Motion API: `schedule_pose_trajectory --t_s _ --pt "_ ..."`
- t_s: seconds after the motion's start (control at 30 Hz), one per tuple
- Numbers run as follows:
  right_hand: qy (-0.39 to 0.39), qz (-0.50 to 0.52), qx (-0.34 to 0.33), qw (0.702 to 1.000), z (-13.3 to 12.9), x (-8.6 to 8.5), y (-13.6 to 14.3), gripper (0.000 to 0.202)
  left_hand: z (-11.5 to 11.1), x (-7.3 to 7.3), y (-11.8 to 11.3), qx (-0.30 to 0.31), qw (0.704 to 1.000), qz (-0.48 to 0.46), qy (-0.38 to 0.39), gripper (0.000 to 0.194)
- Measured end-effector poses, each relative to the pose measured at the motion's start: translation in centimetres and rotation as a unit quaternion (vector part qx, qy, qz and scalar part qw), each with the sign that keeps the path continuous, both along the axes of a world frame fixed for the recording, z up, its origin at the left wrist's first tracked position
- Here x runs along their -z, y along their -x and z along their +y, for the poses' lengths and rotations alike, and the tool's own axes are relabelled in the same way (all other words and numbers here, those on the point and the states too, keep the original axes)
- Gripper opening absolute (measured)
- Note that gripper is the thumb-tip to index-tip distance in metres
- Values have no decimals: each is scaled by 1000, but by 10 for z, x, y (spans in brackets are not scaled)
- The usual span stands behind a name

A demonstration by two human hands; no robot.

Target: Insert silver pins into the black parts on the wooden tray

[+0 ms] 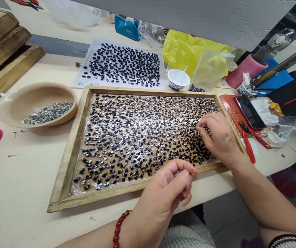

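A wooden-framed tray (98, 198) lies across the table, its film-covered floor full of small black pieces (137, 134) with shiny spots. My right hand (219, 136) is over the tray's right part, thumb and forefinger nearly together at the black pieces; whatever is between them is too small to make out. Near the tray's front edge my left hand (168, 187) is palm up with fingers curled and the thumb against the forefinger; anything inside is hidden. A beige bowl (11, 110) to the left of the tray holds many metal pins (50, 113).
Behind the tray are a white sheet of black pieces (79, 81), a small white bowl (178, 77) and a yellow bag (184, 50). Red-handled pliers (248, 146) and a phone (250, 112) lie at the right. Wooden frames (8, 69) are stacked at the left.
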State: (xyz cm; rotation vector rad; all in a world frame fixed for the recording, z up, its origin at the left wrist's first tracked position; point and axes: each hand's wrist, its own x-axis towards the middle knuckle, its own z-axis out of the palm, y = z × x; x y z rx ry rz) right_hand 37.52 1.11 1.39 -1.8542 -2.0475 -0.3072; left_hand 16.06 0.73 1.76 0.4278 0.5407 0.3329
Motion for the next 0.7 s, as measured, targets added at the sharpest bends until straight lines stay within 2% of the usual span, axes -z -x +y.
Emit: schedule_pose_trajectory --t_s 0.17,0.7 --pt "41 -68 6 997 11 14 -4 7 -2 2 1 23 999 -26 14 10" --pt "61 -72 7 996 13 17 -4 8 -2 0 2 31 999 -9 14 11"
